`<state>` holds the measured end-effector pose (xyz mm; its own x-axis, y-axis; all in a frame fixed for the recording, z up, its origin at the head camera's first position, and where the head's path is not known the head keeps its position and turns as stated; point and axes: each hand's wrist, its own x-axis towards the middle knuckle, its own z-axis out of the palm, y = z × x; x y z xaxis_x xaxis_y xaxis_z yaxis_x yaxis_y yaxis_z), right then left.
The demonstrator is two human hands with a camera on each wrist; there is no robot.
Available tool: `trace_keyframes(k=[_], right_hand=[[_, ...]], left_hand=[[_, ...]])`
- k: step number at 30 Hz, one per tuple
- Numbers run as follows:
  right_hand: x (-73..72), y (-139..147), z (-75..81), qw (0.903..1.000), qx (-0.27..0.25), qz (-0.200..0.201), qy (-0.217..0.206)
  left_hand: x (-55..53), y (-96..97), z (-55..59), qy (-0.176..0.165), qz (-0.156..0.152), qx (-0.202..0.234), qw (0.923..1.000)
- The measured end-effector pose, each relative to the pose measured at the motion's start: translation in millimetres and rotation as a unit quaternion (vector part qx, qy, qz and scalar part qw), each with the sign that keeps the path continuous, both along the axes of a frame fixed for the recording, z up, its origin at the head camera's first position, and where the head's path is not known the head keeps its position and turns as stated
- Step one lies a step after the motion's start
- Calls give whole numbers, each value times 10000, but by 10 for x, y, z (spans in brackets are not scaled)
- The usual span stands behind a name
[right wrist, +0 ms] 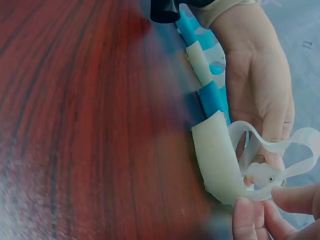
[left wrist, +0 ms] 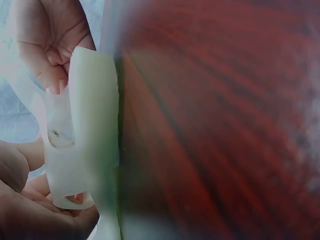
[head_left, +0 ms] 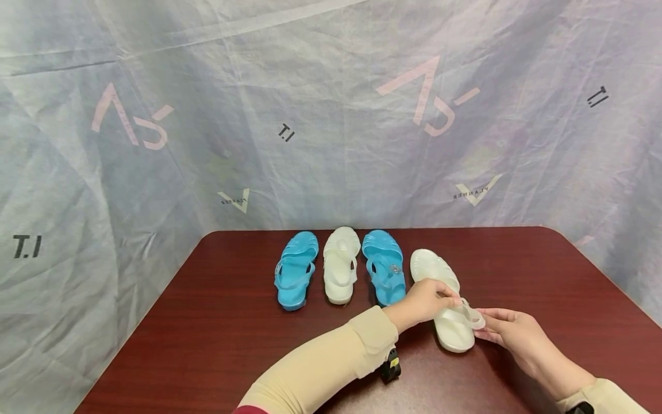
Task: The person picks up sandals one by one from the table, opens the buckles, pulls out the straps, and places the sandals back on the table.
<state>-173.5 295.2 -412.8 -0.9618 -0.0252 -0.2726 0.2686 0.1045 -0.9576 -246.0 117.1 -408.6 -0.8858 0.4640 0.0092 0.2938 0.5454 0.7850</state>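
Four sandals would exceed a count, so several jelly sandals stand in a row, blue and white alternating. The white sandal at the right end (head_left: pixel 455 329) lies on the table, toe away from me. My left hand (head_left: pixel 426 299) reaches over it and pinches its strap (right wrist: pixel 295 145) near the ankle. My right hand (head_left: pixel 517 336) holds the strap's outer side between thumb and fingers, beside the heel. In the right wrist view a small metal stud (right wrist: pixel 271 178) shows on the strap's white fastening. The left fingertips are partly hidden behind the strap there.
Left of the held sandal lie a blue sandal (head_left: pixel 383 267), a white sandal (head_left: pixel 339 267) and another blue sandal (head_left: pixel 295 273). They rest on a dark red wooden table (head_left: pixel 217 345). A grey printed cloth (head_left: pixel 320 115) hangs behind the table.
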Motion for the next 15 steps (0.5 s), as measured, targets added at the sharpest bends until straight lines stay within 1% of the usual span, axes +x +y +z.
trace_keyframes(k=[4,9,15], right_hand=[[5,-2,-12,9999,-70,-85,48],[12,-7,1,9997,78,-161,135],[-5,-27,29,9994,154,-185,251]], left_hand=[[5,9,10,-15,76,-37,10000],[16,16,19,-67,129,-111,9998],[8,18,20,77,163,-179,9997]])
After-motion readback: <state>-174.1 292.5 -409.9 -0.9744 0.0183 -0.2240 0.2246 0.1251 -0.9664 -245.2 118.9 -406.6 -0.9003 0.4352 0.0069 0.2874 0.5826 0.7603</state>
